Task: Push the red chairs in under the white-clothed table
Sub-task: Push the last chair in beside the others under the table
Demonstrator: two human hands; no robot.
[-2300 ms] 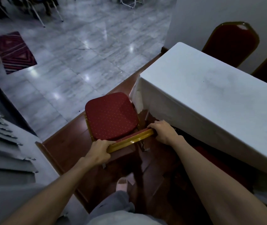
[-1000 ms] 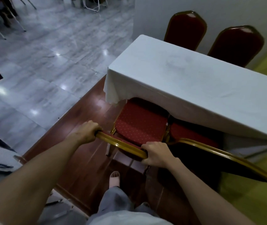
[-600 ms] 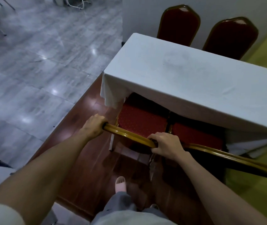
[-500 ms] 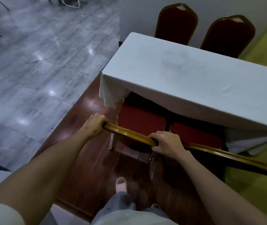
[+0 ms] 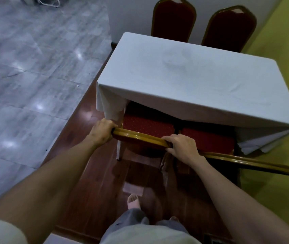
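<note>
A glossy grey marble-look tiled floor [image 5: 34, 71] is seen along the left side, met by a strip of dark reddish wooden flooring [image 5: 80, 173] on which the table stands. The left hand [image 5: 102, 132] is closed around the left end of the gold-painted top rail [image 5: 140, 137] of the near-left red-upholstered chair with a dotted seat [image 5: 148, 125], just beside the hanging cloth at the table's near-left corner. The front of that seat is tucked under the near edge of the rectangular table draped in a white cloth [image 5: 193, 80]; its rear part is left showing. The right hand [image 5: 181, 147] is curled over the right end of the same rail, touching the start of the neighbouring rail. Just beside it, a second red chair with a gold frame [image 5: 208, 140] is likewise set partly under the near edge, its rail stretching towards the right. At the far edge, two dark red high-backed chairs [image 5: 174, 18] are stood side by side against the wall. A yellow floor surface [image 5: 281, 50] is seen along the table's right edge.
</note>
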